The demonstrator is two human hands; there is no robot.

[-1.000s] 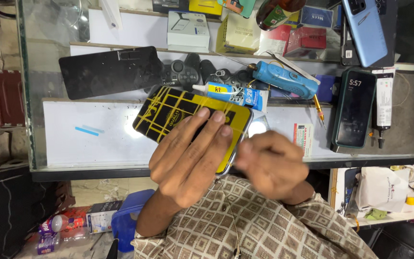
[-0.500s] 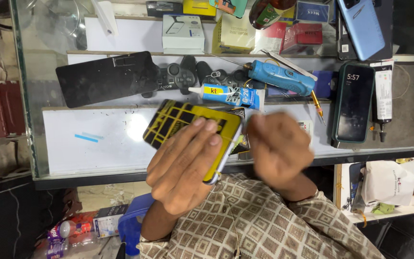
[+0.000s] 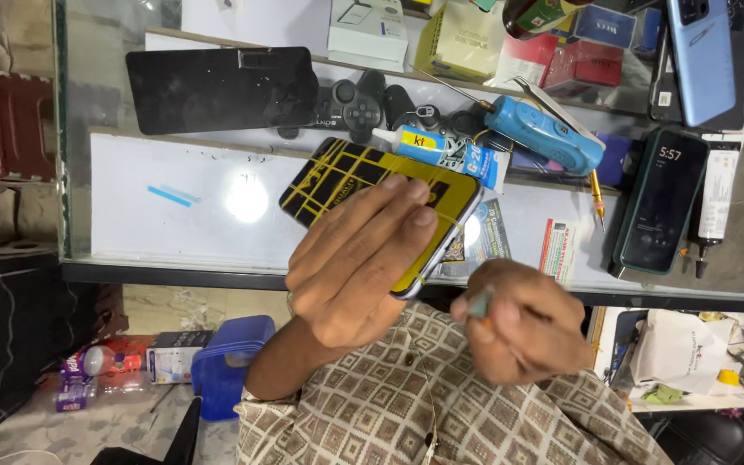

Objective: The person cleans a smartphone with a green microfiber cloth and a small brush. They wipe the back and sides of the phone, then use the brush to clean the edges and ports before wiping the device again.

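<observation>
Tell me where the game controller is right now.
In the head view, the black game controller lies on the glass counter, between the dark tablet and the blue tool.

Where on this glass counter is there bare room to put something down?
The roomiest patch is the white sheet left of the yellow-striped phone, below the black tablet, bare but for a small blue strip. Right of the left hand it is crowded: glue tube, blue tool, dark phone.
</observation>
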